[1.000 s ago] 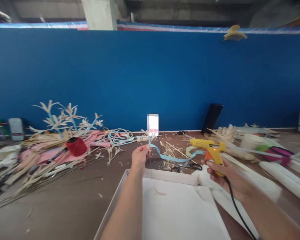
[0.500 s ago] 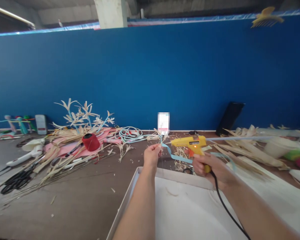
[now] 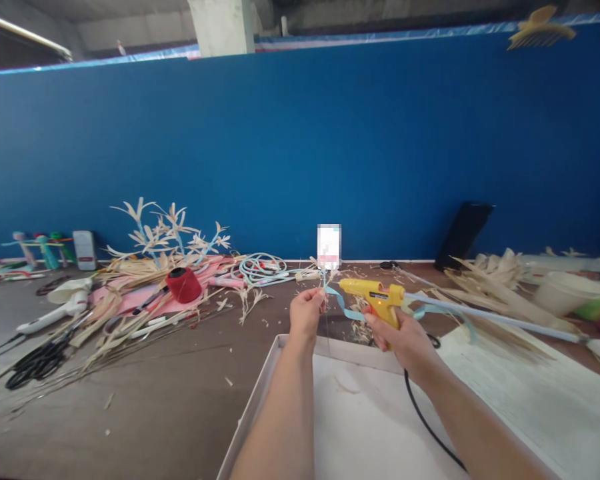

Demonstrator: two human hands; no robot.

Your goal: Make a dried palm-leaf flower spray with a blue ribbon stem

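Observation:
In the middle, my left hand (image 3: 306, 313) is closed, pinching the thin stem of a small pale flower (image 3: 329, 272) that pokes up above the fingertips. Its wire runs down below the hand. A light blue ribbon (image 3: 351, 314) trails from the pinch toward the right and passes behind my right hand (image 3: 404, 339). That hand is wrapped round the grip of a yellow glue gun (image 3: 365, 289), its nozzle pointing left, close to the stem. A long translucent glue stick (image 3: 500, 321) sticks out of the gun's back, and a black cord hangs below.
A white shallow box (image 3: 360, 413) lies under my forearms. Pale husk flowers (image 3: 173, 227), a red spool (image 3: 184, 285), black scissors (image 3: 35, 363) and coiled blue cord (image 3: 263, 268) crowd the left. A lit phone (image 3: 329, 245), a black stand (image 3: 463, 237) and husks (image 3: 525, 303) stand or lie along the blue partition (image 3: 300, 147).
The glue gun has shifted slightly left and tilted, its back end and glue stick swinging down to the right. My left hand stays on the stem, nearly still.

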